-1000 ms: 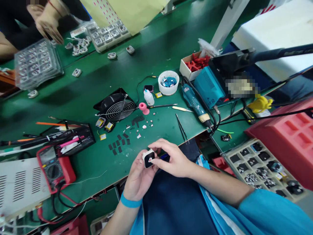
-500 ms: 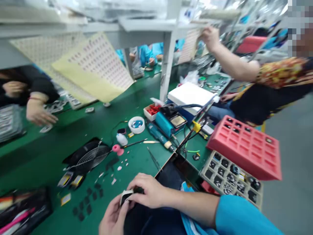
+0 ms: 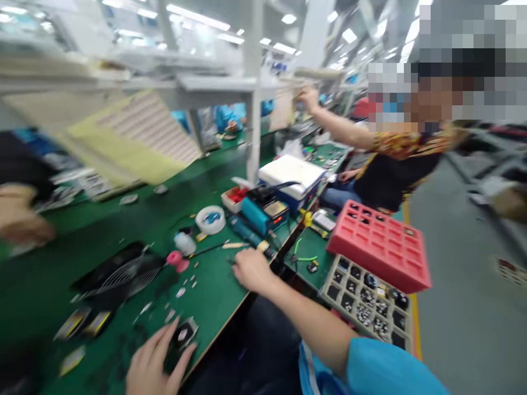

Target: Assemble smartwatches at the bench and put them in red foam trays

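My left hand [image 3: 150, 362] lies on the green bench [image 3: 82, 247] at the bottom left, fingers stretched over a small white-and-black square device [image 3: 184, 332] that rests on the mat. My right hand [image 3: 252, 269] reaches forward to the bench edge near the tweezers and the blue electric screwdriver [image 3: 249, 235]; its fingers are curled and blurred, and what they hold, if anything, is hidden. Small black pads and tiny parts [image 3: 181, 291] are scattered between the two hands.
A black fan [image 3: 123, 271], glue bottle [image 3: 184, 243], pink spool [image 3: 175, 258], white tub [image 3: 211, 219] and blue soldering station [image 3: 263, 211] stand on the bench. A red tray [image 3: 381, 247] and grey parts tray [image 3: 364, 304] sit to the right. A person in a patterned top [image 3: 395, 159] reaches up; another hand [image 3: 20, 225] is at far left.
The view has swung up and right. The device went from both hands down onto the mat under my left hand. My right hand let go and moved forward toward the tools.
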`<state>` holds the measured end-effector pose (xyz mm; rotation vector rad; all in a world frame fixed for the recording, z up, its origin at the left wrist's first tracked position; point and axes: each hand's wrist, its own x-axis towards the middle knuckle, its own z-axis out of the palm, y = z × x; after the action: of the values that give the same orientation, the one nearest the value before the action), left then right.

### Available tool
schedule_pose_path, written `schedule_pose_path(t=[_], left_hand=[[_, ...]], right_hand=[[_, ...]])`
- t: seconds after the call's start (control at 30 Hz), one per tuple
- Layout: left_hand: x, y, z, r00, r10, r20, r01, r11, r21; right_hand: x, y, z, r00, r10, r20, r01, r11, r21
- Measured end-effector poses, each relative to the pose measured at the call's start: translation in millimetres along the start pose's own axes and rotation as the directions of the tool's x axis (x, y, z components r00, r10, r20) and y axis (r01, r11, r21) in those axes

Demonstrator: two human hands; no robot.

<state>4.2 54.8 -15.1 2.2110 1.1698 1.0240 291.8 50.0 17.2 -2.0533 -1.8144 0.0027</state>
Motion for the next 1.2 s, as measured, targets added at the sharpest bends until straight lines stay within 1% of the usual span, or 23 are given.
schedule_pose_path(t=[0.03, 0.07, 0.1, 0.2, 0.3, 0.4, 0.43, 0.53, 0.57, 0.6, 0.83, 1.0, 1.07, 1.2], left_hand=[[-4.9, 5.7, -1.2, 1.0, 0.012, 0.025, -0.014, 0.995, 0.095], [-8.7, 10.1, -2.1, 0.998, 0.039, 0.048, -0.046, 0.987, 0.153], [-11.2, 12.9, -2.6, 0.996, 0.064, 0.069, -0.076, 0.98, 0.184], [-13.3, 15.7, -3.6, 0.992, 0.067, 0.106, -0.09, 0.969, 0.231], [-12.0, 18.4, -4.7, 0.987, 0.064, 0.147, -0.095, 0.972, 0.216], [-8.9, 21.8, -4.4, 0.982, 0.096, 0.164, -0.123, 0.979, 0.165], [-7.8, 22.9, -4.0, 0.982, 0.107, 0.158, -0.131, 0.98, 0.15], [-6.3, 27.2, -2.4, 0.987, 0.111, 0.118, -0.126, 0.984, 0.129], [-6.9, 28.9, -1.9, 0.989, 0.101, 0.107, -0.115, 0.985, 0.126], [-8.1, 30.6, -1.5, 0.991, 0.088, 0.1, -0.1, 0.987, 0.126], [-25.2, 40.6, 1.4, 0.995, -0.001, 0.101, -0.016, 0.986, 0.164], [-30.4, 44.5, 3.0, 0.996, -0.032, 0.081, 0.019, 0.988, 0.156], [-30.7, 44.9, 2.9, 0.994, -0.047, 0.094, 0.032, 0.987, 0.16], [-28.7, 43.3, 1.2, 0.992, -0.046, 0.12, 0.026, 0.986, 0.167]], right_hand=[[-3.1, 0.9, 1.4, 1.0, 0.002, 0.011, -0.003, 0.998, 0.064], [-4.6, 2.5, 3.8, 1.0, 0.004, 0.026, -0.008, 0.991, 0.137], [-4.7, 4.3, 7.0, 0.999, 0.008, 0.039, -0.016, 0.976, 0.215], [-3.3, 4.3, 14.2, 0.997, 0.003, 0.075, -0.036, 0.896, 0.442], [-7.6, -5.8, 11.2, 0.997, 0.003, 0.084, -0.054, 0.786, 0.616], [-14.5, -16.8, 7.9, 0.997, 0.02, 0.08, -0.072, 0.689, 0.721], [-16.4, -18.6, 8.0, 0.996, 0.03, 0.082, -0.082, 0.643, 0.762], [-21.2, -17.1, 10.5, 0.992, 0.051, 0.116, -0.126, 0.465, 0.876], [-22.7, -14.5, 11.5, 0.99, 0.049, 0.133, -0.141, 0.42, 0.896], [-24.3, -11.2, 12.3, 0.988, 0.04, 0.15, -0.154, 0.398, 0.905], [-31.8, 12.2, 15.0, 0.974, -0.063, 0.216, -0.168, 0.433, 0.886], [-30.1, 17.2, 16.0, 0.968, -0.138, 0.209, -0.11, 0.516, 0.85], [-30.2, 17.2, 17.4, 0.966, -0.136, 0.218, -0.118, 0.52, 0.846], [-30.8, 15.7, 17.7, 0.964, -0.099, 0.247, -0.167, 0.499, 0.85]])
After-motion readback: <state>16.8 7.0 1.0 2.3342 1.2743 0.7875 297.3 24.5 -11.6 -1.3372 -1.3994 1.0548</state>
